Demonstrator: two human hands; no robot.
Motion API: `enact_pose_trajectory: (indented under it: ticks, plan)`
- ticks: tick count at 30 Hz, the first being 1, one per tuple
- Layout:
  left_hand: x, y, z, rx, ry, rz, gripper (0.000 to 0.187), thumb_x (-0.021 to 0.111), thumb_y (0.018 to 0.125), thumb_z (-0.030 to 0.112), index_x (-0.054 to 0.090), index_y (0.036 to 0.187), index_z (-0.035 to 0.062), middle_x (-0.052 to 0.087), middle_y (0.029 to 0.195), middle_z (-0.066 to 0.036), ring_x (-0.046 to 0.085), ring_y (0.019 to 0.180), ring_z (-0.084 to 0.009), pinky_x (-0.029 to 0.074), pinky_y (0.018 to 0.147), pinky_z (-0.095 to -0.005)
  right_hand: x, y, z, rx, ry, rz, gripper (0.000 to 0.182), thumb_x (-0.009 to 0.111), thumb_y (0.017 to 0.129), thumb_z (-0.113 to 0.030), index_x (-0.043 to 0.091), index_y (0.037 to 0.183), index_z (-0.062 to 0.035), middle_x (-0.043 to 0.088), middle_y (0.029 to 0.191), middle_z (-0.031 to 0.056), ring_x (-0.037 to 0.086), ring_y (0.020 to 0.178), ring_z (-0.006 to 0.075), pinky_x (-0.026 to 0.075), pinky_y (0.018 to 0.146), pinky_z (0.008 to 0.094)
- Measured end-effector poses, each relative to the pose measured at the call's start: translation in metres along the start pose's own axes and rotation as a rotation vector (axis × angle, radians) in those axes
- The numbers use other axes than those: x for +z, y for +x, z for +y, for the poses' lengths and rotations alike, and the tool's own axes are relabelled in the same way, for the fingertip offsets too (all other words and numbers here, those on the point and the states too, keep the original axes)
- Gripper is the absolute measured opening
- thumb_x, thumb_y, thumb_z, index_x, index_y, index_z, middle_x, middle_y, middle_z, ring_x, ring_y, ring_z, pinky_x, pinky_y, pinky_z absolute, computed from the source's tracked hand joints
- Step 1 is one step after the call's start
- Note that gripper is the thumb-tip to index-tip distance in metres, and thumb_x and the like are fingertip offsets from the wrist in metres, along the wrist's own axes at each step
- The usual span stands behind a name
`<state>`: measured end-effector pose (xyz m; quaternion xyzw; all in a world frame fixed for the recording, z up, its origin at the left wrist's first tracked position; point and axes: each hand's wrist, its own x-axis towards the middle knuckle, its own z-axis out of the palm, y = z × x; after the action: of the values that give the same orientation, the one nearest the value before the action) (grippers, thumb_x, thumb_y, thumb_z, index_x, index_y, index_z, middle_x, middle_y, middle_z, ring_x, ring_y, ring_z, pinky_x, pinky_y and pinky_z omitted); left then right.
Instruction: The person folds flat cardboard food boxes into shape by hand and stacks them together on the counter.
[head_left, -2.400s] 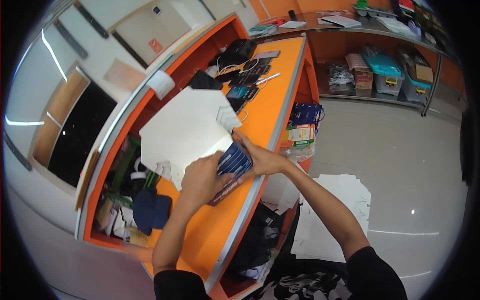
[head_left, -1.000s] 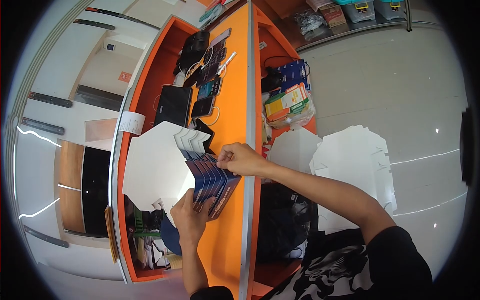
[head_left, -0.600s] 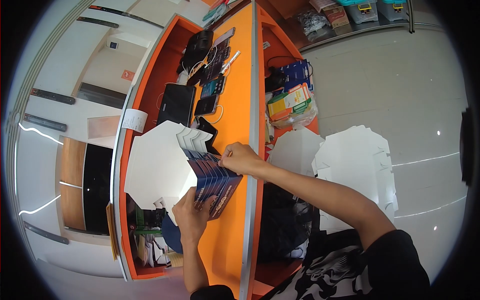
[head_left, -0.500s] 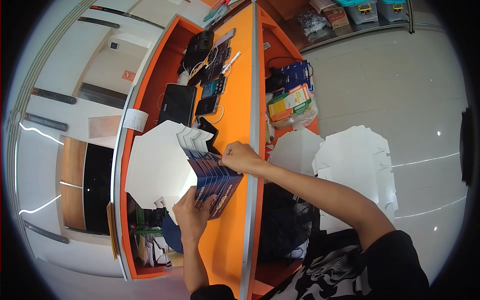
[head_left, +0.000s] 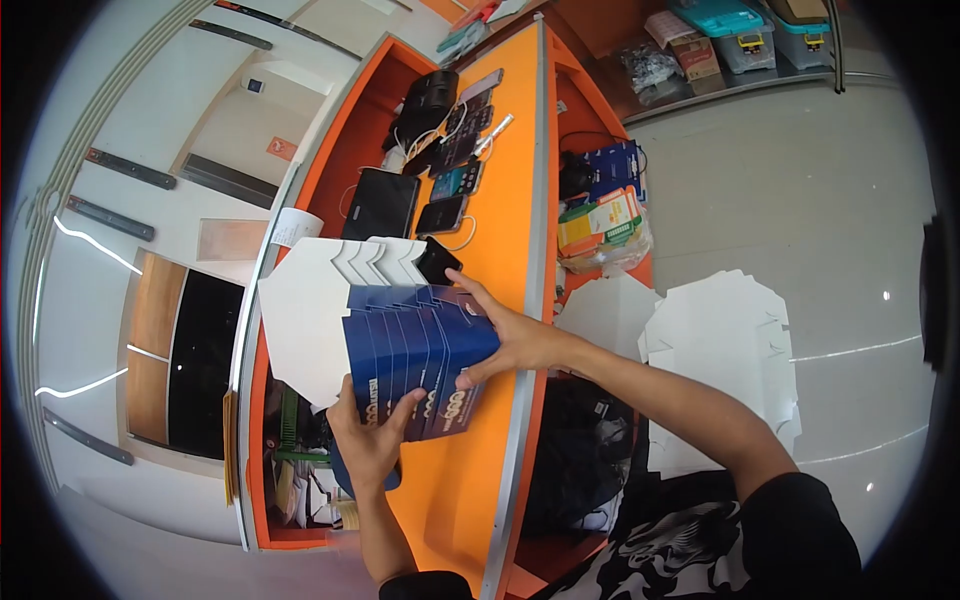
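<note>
A fanned stack of folded card sheets (head_left: 400, 340), blue printed on one side and white on the other, is held over the orange counter (head_left: 510, 200). My left hand (head_left: 370, 435) grips its lower edge, thumb on the blue face and fingers partly hidden behind. On the right side of the stack, my right hand (head_left: 510, 335) holds the edge, with its thumb and fingers spread around the blue panels. A black phone (head_left: 438, 262) lies just beyond the stack's upper edge.
Several phones, a tablet (head_left: 382, 205) and white cables lie farther up the counter. Right of it are a bag of colourful packets (head_left: 603, 225) and white card sheets (head_left: 720, 350). Storage boxes (head_left: 735, 45) stand on a shelf at the top right.
The stack has turned so more of its blue face shows, and its panels have fanned wider. My right hand has gone from a pinch at the edge to a wider hold.
</note>
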<state>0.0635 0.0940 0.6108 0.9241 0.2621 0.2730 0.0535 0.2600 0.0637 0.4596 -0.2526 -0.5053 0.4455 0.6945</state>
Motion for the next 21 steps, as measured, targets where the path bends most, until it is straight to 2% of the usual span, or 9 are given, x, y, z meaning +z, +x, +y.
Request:
enact_pose_trajectory:
  ticks: [2, 3, 5, 7, 8, 10, 11, 14, 21]
  plan:
    - [-0.002, -0.004, 0.004, 0.002, -0.06, 0.052, 0.036, 0.088, 0.076, 0.007, 0.059, 0.094, -0.0033, 0.073, 0.076, -0.012, 0.071, 0.062, -0.017, 0.053, 0.057, -0.0265, 0.002, 0.001, -0.007, -0.07, 0.112, 0.018, 0.126, 0.094, 0.069, -0.021, 0.009, 0.162, -0.0144, 0.034, 0.155, 0.0186, 0.035, 0.144, 0.0306, 0.03, 0.119, 0.04]
    - [-0.003, -0.005, 0.005, 0.002, -0.034, 0.067, 0.037, 0.088, 0.075, 0.007, 0.059, 0.094, -0.0032, 0.072, 0.075, -0.012, 0.07, 0.061, -0.0151, 0.052, 0.056, -0.0255, 0.001, 0.003, -0.006, -0.074, 0.107, 0.005, 0.126, 0.094, 0.069, -0.021, 0.009, 0.162, -0.0144, 0.034, 0.155, 0.0186, 0.035, 0.144, 0.0306, 0.03, 0.119, 0.04]
    - [-0.008, -0.007, 0.003, -0.002, -0.001, 0.088, 0.038, 0.089, 0.075, 0.008, 0.058, 0.094, -0.003, 0.072, 0.073, -0.011, 0.07, 0.061, -0.0132, 0.051, 0.055, -0.0246, 0.003, 0.006, -0.001, -0.099, 0.05, 0.032, 0.116, 0.095, 0.069, -0.024, 0.023, 0.159, -0.0178, 0.035, 0.149, 0.0169, 0.036, 0.144, 0.0314, 0.039, 0.116, 0.0432]
    - [-0.012, -0.01, -0.001, -0.016, 0.01, 0.047, 0.048, 0.09, 0.075, 0.009, 0.055, 0.105, -0.0039, 0.072, 0.079, -0.012, 0.071, 0.067, -0.0148, 0.054, 0.059, -0.0253, 0.005, 0.005, 0.002, -0.114, 0.031, 0.044, 0.112, 0.095, 0.069, -0.024, 0.027, 0.158, -0.017, 0.035, 0.148, 0.0151, 0.035, 0.144, 0.0311, 0.04, 0.116, 0.0432]
    - [-0.01, -0.01, -0.003, -0.019, 0.013, 0.053, 0.048, 0.09, 0.075, 0.009, 0.055, 0.105, -0.0039, 0.072, 0.079, -0.012, 0.071, 0.067, -0.0148, 0.054, 0.059, -0.0253, 0.005, 0.003, 0.003, -0.125, 0.012, 0.069, 0.109, 0.094, 0.069, -0.025, 0.031, 0.156, -0.0162, 0.034, 0.147, 0.0134, 0.035, 0.144, 0.0309, 0.04, 0.116, 0.0433]
    - [-0.002, -0.012, -0.007, -0.065, -0.135, 0.123, 0.067, 0.091, 0.073, 0.01, 0.047, 0.122, -0.0022, 0.069, 0.092, -0.011, 0.071, 0.078, -0.015, 0.056, 0.065, -0.0244, 0.005, 0.001, 0.006, -0.109, 0.015, 0.071, 0.109, 0.094, 0.069, -0.025, 0.029, 0.157, -0.0163, 0.035, 0.148, 0.013, 0.035, 0.144, 0.0313, 0.039, 0.117, 0.0431]
    - [-0.001, -0.013, -0.006, -0.096, -0.12, 0.1, 0.082, 0.092, 0.071, 0.011, 0.037, 0.131, -0.0009, 0.068, 0.099, -0.013, 0.071, 0.084, -0.0185, 0.057, 0.068, -0.0254, 0.005, -0.001, 0.007, -0.084, 0.017, 0.085, 0.109, 0.094, 0.07, -0.025, 0.029, 0.157, -0.0167, 0.034, 0.148, 0.0128, 0.034, 0.144, 0.0312, 0.039, 0.117, 0.0435]
    - [0.002, -0.01, 0.005, 0.025, -0.021, 0.072, 0.088, 0.095, 0.068, 0.012, 0.036, 0.132, -0.0011, 0.068, 0.101, -0.015, 0.072, 0.087, -0.0203, 0.058, 0.071, -0.0266, 0.005, -0.003, 0.01, -0.084, -0.002, 0.093, 0.108, 0.094, 0.07, -0.025, 0.029, 0.157, -0.0173, 0.033, 0.149, 0.0128, 0.033, 0.145, 0.0312, 0.039, 0.117, 0.0444]
    - [0.017, -0.02, -0.004, 0.014, 0.049, 0.173, 0.079, 0.097, 0.065, 0.014, 0.043, 0.12, -0.0003, 0.071, 0.092, -0.014, 0.074, 0.077, -0.0194, 0.059, 0.065, -0.0276, 0.003, -0.006, 0.008, -0.099, -0.017, 0.077, 0.107, 0.093, 0.071, -0.024, 0.03, 0.156, -0.0165, 0.032, 0.149, 0.013, 0.032, 0.146, 0.0307, 0.039, 0.117, 0.0455]
